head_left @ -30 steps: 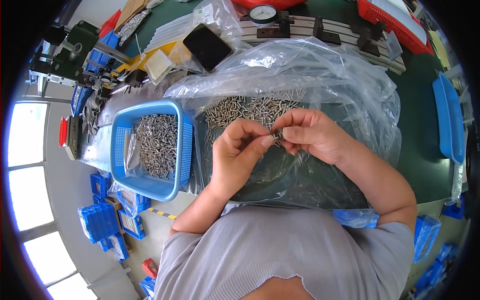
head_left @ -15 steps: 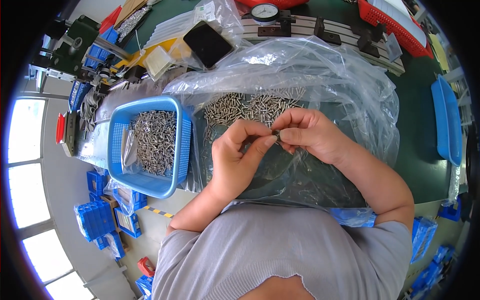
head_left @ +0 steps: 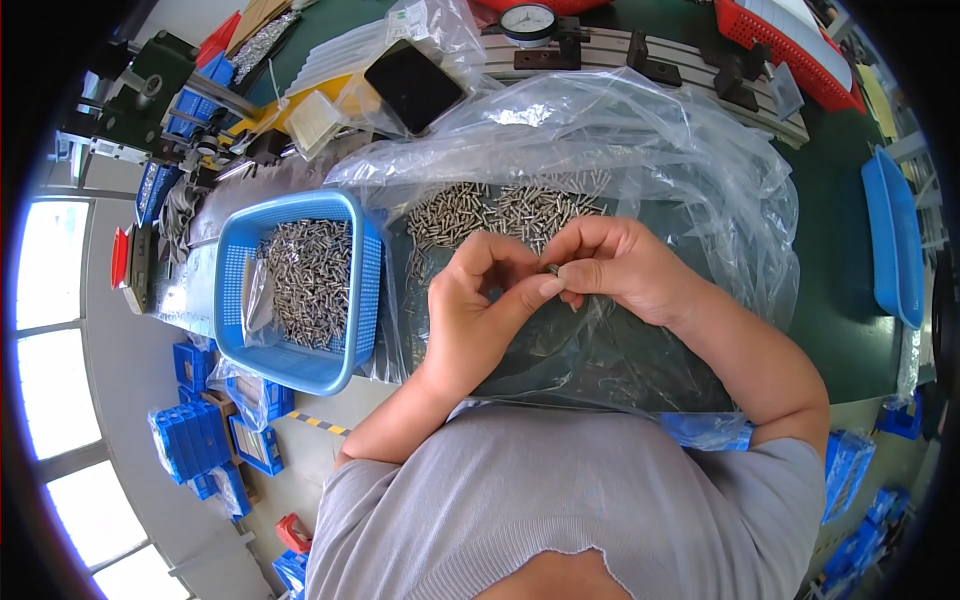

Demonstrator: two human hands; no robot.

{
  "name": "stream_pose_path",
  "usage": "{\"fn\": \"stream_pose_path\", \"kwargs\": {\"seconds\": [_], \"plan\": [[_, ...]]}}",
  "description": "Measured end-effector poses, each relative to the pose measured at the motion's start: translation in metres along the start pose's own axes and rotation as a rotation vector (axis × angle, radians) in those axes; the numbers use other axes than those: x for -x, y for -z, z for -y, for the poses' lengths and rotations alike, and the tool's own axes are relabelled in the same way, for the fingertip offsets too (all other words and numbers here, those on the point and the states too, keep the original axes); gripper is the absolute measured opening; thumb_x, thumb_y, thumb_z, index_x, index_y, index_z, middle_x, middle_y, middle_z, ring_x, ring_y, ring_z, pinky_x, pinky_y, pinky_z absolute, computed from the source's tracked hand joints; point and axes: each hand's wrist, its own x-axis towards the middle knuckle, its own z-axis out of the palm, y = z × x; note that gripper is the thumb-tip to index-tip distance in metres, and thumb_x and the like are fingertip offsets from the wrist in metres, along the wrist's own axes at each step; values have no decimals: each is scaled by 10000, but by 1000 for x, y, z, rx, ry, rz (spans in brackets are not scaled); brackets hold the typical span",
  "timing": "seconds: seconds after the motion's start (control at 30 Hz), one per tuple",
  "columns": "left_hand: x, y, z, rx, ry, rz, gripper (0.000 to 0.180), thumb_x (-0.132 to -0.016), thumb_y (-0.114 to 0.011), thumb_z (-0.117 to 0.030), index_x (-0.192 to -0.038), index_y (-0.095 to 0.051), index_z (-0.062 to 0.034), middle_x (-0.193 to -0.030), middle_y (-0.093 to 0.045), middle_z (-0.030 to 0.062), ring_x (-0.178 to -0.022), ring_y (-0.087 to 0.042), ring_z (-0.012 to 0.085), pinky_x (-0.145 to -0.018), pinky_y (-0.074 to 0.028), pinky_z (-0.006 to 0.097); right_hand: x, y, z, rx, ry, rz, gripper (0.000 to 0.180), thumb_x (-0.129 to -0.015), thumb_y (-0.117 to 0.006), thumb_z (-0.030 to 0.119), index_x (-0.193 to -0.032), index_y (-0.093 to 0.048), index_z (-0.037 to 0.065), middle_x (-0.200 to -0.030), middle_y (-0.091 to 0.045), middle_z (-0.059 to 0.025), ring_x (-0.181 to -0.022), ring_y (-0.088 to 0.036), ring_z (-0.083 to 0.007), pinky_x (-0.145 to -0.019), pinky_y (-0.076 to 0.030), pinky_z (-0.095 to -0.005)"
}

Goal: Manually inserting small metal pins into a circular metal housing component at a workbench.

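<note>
1. Meeting at the fingertips above a plastic sheet (head_left: 740,200), my two hands, left hand (head_left: 472,302) and right hand (head_left: 632,275), are together around one small metal part (head_left: 552,269).
2. My right thumb and fingers are closed on the part; whether my left fingers grip it too, I cannot tell.
3. Just beyond my knuckles, two heaps of metal pins (head_left: 448,215) lie close together on the sheet, too many to count.
4. One blue basket (head_left: 368,300) stands to my left, with more pins and one clear packet (head_left: 260,300) inside.
5. Farther out sit one phone (head_left: 414,87) and, at the rail (head_left: 610,55), one dial gauge (head_left: 528,20); one red basket (head_left: 800,65) is near the rail's right end.
6. One white label (head_left: 408,27) on a clear bag (head_left: 465,55) shows print too small to read.
7. The near edge of the green bench (head_left: 835,230) runs close to my shirt (head_left: 560,465); its surface stretches right, between sheet and one blue tray (head_left: 895,240), giving my right arm room.
</note>
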Motion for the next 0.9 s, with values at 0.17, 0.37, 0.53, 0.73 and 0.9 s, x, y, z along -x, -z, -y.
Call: {"fn": "stream_pose_path", "kwargs": {"seconds": [0.17, 0.37, 0.53, 0.73, 0.9], "plan": [[-6, -1, 10, 52, -31, 38, 254, -831, -694, -55, -1017, -526, -8, -843, -596, 28, -738, -563, 73, -686, -465, 209, 0, 0, -2, -98, -35, 75, 219, -863, -668, 168, -1016, -619, 18, -876, -633, -50, -751, -594, -120, -693, -495, -255], [-8, -4, 2, 395, 118, 156, 280, -885, -637, -97, -1091, -483, 12, -878, -594, 53, -786, -563, 84, -736, -475, 239, 0, -1, -6, -219, -54, 98, 243, -871, -658, 223, -1026, -618, 40, -840, -625, -53, -699, -594, -130, -656, -502, -263], [-3, 10, 12, 229, 30, 49, 287, -957, -541, -249, -1136, -527, -24, -872, -555, -2, -772, -477, 54, -688, -392, 184, 4, -8, 0, -290, -159, 78, 214, -930, -576, 196, -1055, -595, 25, -917, -656, -93, -805, -648, -159, -705, -546, -290], [3, 21, 9, -63, -2, -101, 158, -897, -604, -73, -1032, -568, -1, -844, -570, -11, -764, -503, 48, -685, -421, 199, 2, -5, -2, -233, -141, 41, 241, -930, -562, 166, -1115, -589, 14, -985, -645, -102, -876, -643, -168, -776, -541, -304], [1, 22, 7, -480, -132, 35, 131, -780, -651, 27, -904, -624, -6, -821, -596, 66, -720, -567, 145, -644, -451, 254, 1, -2, 0, -247, -114, 1, 239, -918, -564, 135, -1118, -593, 8, -965, -637, -86, -859, -624, -152, -791, -533, -301]]}}
